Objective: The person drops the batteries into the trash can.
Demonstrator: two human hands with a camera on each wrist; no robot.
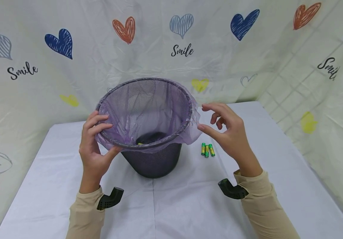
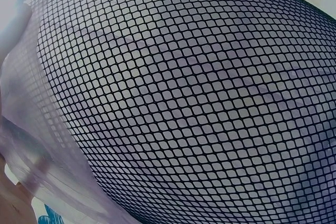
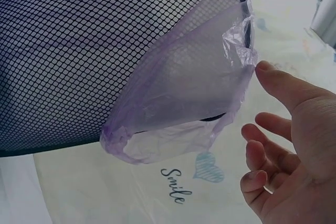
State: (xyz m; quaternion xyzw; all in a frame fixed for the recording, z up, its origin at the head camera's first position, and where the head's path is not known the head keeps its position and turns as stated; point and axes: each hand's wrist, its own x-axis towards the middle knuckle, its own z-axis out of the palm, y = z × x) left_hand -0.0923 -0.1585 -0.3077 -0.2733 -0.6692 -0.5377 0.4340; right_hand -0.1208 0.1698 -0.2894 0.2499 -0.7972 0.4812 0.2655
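A black mesh wastebasket (image 1: 156,166) stands tilted on the white-covered table, its mouth facing me. A thin purple plastic bag (image 1: 193,131) lines it and folds over the rim. My left hand (image 1: 95,149) grips the left side of the rim, fingers inside and thumb outside, with the bag between. In the left wrist view, the mesh wall (image 2: 178,98) fills most of the picture. My right hand (image 1: 231,129) is beside the right of the rim, fingers apart and bent. In the right wrist view, its thumb tip meets the edge of the loose bag fold (image 3: 184,87).
Several green and yellow batteries (image 1: 206,150) lie on the table (image 1: 183,205), right of the wastebasket. Something small and yellowish shows at the bottom inside the basket. A pale curtain (image 1: 153,49) with printed hearts hangs behind the table and along its sides.
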